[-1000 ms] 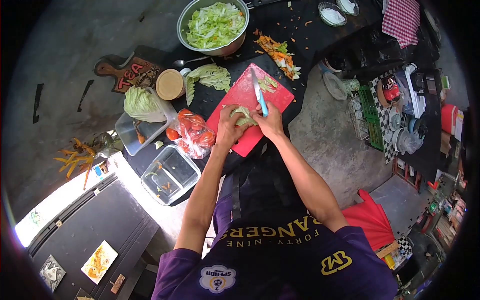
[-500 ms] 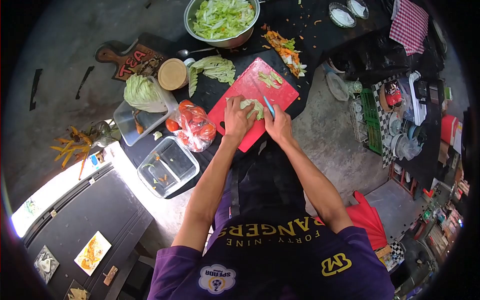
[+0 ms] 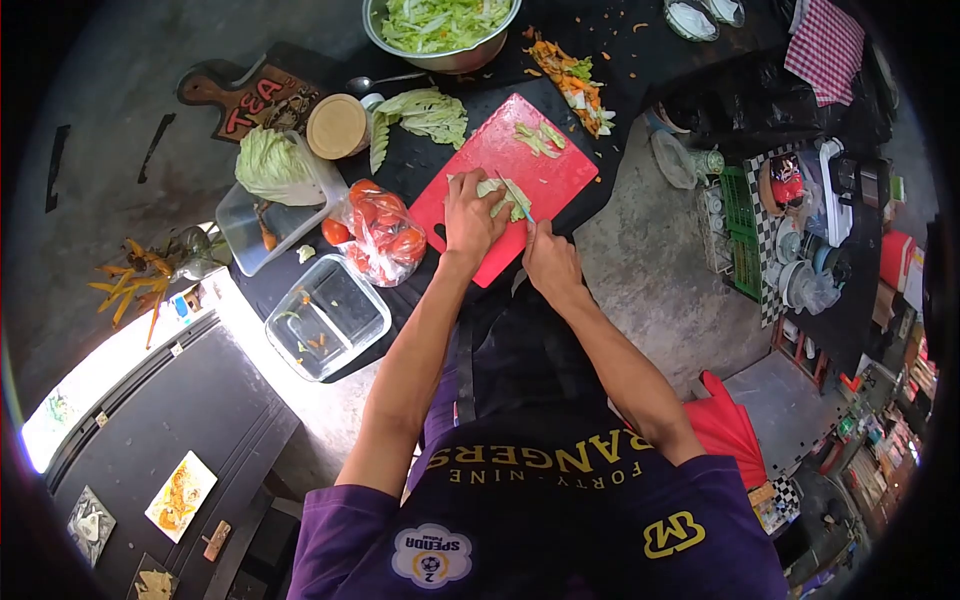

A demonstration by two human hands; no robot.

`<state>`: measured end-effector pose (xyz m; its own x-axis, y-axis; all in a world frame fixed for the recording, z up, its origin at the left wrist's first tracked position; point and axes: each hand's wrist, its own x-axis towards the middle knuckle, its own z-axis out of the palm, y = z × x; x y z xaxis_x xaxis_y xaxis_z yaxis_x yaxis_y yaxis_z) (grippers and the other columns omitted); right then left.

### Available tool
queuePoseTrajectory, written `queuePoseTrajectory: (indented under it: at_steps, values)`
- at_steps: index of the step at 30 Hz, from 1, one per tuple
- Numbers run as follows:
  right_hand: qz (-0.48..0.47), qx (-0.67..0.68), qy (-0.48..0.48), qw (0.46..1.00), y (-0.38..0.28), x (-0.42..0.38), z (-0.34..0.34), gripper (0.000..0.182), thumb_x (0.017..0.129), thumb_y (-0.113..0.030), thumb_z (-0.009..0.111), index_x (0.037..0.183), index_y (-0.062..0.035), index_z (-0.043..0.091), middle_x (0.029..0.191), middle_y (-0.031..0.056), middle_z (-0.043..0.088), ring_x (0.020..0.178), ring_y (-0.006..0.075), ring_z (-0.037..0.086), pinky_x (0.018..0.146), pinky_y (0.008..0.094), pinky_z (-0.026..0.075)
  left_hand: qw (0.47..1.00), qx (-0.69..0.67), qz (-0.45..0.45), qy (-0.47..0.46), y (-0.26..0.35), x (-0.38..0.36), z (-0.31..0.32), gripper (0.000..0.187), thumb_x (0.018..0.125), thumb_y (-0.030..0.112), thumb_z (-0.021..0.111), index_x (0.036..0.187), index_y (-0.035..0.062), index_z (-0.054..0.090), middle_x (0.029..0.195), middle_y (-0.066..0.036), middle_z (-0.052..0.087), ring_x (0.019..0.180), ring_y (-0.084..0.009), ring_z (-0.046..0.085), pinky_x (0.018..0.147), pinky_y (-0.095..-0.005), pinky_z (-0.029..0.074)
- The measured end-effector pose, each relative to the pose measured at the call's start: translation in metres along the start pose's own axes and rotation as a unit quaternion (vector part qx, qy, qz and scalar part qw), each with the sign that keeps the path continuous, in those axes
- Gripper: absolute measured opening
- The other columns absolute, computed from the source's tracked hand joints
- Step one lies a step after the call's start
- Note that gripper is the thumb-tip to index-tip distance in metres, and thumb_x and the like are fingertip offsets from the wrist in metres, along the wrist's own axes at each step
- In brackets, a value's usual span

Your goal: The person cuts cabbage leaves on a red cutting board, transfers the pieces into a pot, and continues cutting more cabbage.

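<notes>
On the red cutting board, my left hand presses down on a piece of cabbage leaf, its fingers curled over the leaf's left part. My right hand grips a knife with a light blue handle, mostly covered by the fingers. The blade lies across the leaf, close to my left fingertips. Cut cabbage strips rest on the far part of the board. Beyond the board spreads a loose cabbage leaf.
A metal bowl of shredded cabbage stands at the back, near a pile of vegetable scraps. Left of the board are bagged tomatoes, a glass container, a plastic tub with a cabbage, and a lidded jar.
The knife has turned: its blade now lies across the leaf with its handle nearer me. My right hand has shifted slightly toward my body; the left stays on the leaf. The whole view has shifted slightly.
</notes>
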<state>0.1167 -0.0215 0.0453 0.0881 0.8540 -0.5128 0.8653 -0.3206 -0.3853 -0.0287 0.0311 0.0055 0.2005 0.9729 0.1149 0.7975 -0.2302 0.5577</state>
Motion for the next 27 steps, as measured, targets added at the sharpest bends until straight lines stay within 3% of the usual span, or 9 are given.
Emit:
queuePoseTrajectory:
  at_steps: [9,13,19,22,27]
  values:
    - [0.019,-0.028,0.015,0.999,0.045,-0.039,0.022,0.033,0.101,-0.033,0.04,0.091,-0.0027,0.048,0.07,0.0265,0.064,0.071,0.0468,0.064,0.064,0.0565,0.052,1.0,-0.008,-0.027,-0.008,0.001,0.0,0.004,0.027,0.069,0.021,0.077,0.094,0.0105,0.076,0.118,-0.009,0.056,0.114,-0.0312,0.049,0.089,-0.0459,0.046]
    - [0.017,-0.005,0.023,1.0,0.056,-0.052,0.024,0.035,0.101,-0.033,0.039,0.091,-0.0012,0.048,0.068,0.0297,0.062,0.069,0.0512,0.061,0.063,0.0591,0.049,1.0,-0.012,-0.021,0.006,0.002,0.001,0.002,0.027,0.068,0.02,0.078,0.093,0.0098,0.077,0.114,-0.008,0.058,0.109,-0.0302,0.051,0.092,-0.0427,0.046]
    - [-0.03,0.011,0.035,0.999,0.063,-0.026,0.008,0.034,0.101,-0.034,0.041,0.093,-0.0023,0.049,0.07,0.0295,0.062,0.069,0.052,0.06,0.063,0.0606,0.047,0.999,-0.004,-0.028,-0.02,0.0,0.002,-0.016,0.033,0.07,0.022,0.079,0.099,0.0082,0.074,0.114,-0.011,0.058,0.109,-0.0305,0.052,0.094,-0.0413,0.045]
    - [-0.06,-0.021,0.022,0.998,0.065,0.006,-0.016,0.034,0.1,-0.036,0.041,0.094,-0.0037,0.051,0.08,0.0266,0.066,0.077,0.0497,0.063,0.069,0.0597,0.048,0.998,-0.046,-0.041,0.025,-0.001,-0.003,-0.022,0.036,0.071,0.022,0.079,0.102,0.0054,0.072,0.114,-0.013,0.058,0.11,-0.0322,0.052,0.095,-0.0421,0.045]
    - [-0.064,-0.008,0.057,0.996,0.059,0.052,-0.047,0.037,0.1,-0.037,0.041,0.096,-0.0024,0.054,0.077,0.0292,0.064,0.076,0.0509,0.061,0.069,0.06,0.047,1.0,-0.012,-0.013,0.02,-0.005,-0.01,-0.024,0.037,0.072,0.022,0.079,0.102,0.0031,0.071,0.117,-0.015,0.057,0.11,-0.0345,0.051,0.095,-0.0427,0.045]
